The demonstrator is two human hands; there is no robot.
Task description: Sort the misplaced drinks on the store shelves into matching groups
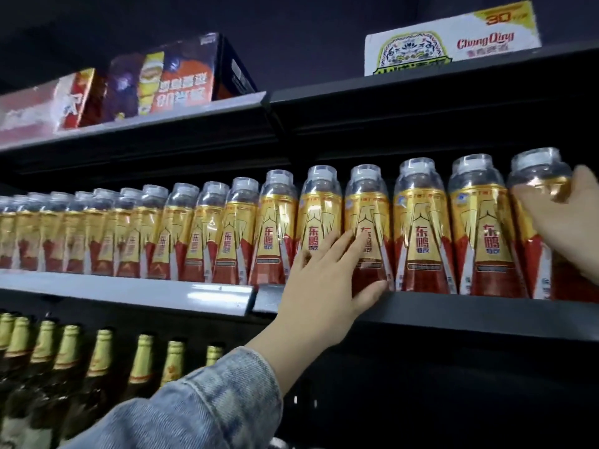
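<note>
A long row of gold-and-red drink bottles with clear caps fills the middle shelf from left to right. My left hand, in a denim sleeve, lies flat with spread fingers against the front of two bottles near the row's middle, its thumb at the shelf edge. My right hand at the right edge wraps around the last bottle of the row, fingers on its shoulder.
Cartons of boxed drinks sit on the top shelf at left, a white and yellow box at right. Below left stand brown glass bottles with gold foil necks. The lower right bay is dark.
</note>
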